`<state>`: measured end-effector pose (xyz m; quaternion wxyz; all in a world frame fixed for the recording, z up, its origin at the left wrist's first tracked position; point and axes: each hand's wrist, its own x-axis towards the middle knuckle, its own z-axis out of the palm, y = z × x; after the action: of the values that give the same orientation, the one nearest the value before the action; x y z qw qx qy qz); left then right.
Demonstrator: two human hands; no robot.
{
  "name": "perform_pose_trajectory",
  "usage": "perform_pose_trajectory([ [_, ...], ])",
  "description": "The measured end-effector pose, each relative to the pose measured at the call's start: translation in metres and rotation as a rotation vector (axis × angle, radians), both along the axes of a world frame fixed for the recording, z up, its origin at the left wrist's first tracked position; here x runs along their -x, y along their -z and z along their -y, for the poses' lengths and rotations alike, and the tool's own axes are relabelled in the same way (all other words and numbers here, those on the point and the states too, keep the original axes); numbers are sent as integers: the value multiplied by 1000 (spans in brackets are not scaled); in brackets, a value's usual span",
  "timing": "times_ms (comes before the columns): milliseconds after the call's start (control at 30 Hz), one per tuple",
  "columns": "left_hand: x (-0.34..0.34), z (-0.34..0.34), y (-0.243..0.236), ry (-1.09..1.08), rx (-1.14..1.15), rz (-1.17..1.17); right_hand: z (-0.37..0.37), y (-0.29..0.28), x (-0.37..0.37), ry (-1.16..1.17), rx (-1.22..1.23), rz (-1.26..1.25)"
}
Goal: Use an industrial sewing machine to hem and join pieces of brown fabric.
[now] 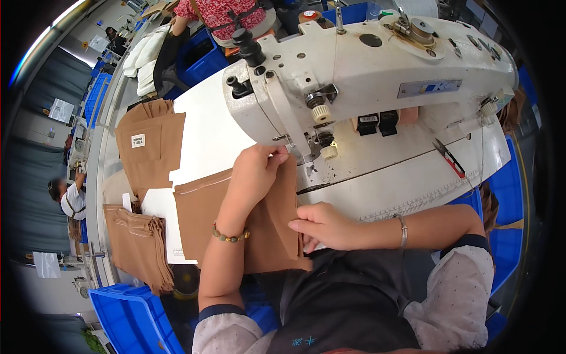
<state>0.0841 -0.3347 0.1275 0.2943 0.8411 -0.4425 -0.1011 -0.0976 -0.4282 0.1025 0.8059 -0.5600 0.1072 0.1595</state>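
Note:
A brown fabric panel [200,218] lies on the white sewing table and hangs over its front edge. My left hand [254,171], with a beaded bracelet at the wrist, pinches the panel's far right corner close to the needle area of the white sewing machine [354,65]. Lower down, my right hand [324,225] grips the panel's right edge between thumb and fingers. Its wrist wears a metal bangle. The fingertips of both hands are partly hidden by the hands themselves and the cloth.
Left of the panel hang two stacks of brown pieces, an upper stack [168,138] with a white label and a lower stack [138,242]. Red-handled thread snips [451,160] lie on the right. Blue bins [132,318] flank the table. Another person in red patterned clothing [224,15] sits beyond.

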Motion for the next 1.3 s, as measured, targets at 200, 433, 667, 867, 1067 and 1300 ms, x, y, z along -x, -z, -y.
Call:
perform_pose_trajectory([
  [200, -2, -4, 13, 134, 134, -750, 73, 11, 0, 0, 1388, 876],
  [433, -2, 13, 14, 106, 158, -768, 72, 20, -33, 290, 1925, 1450],
  [667, 16, 20, 27, -9, 67, -41, 74, 32, -30, 90, 1807, 1219],
  [867, 17, 19, 17, -67, 12, -15, 77, 25, -29, 69, 1740, 1201],
  [1067, 9, 24, 16, -92, -40, -107, 79, 26, -31, 88, 1741, 1206],
  [1300, -6, 29, 29, -23, 77, -51, 84, 33, -36, 89, 1750, 1168],
])
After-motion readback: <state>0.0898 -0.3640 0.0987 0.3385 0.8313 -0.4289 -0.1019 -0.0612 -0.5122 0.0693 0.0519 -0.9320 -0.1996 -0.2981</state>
